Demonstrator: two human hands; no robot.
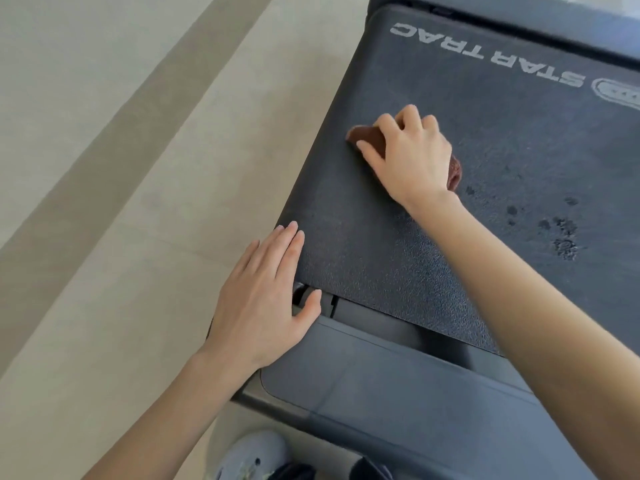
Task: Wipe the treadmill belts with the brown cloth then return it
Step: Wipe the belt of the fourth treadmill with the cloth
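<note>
Pale floor tiles (121,168) are bordering the treadmill belt (502,150), where I am directing a wipe from afar. My right hand (412,157) is curling its fingers over the bunched brown cloth (363,135) and pressing it onto the belt near its left edge, likely so the cloth will not slip. My left hand (263,299), fingers straight and holding nothing, is bracing on the belt's near corner. Open belt is stretching to the right, where dark spots (564,244) are showing, I judge unwiped.

The treadmill belt (467,209) was dark grey with white letters and darker spots; the cloth (367,135) was brown, the floor (104,168) beige.
</note>
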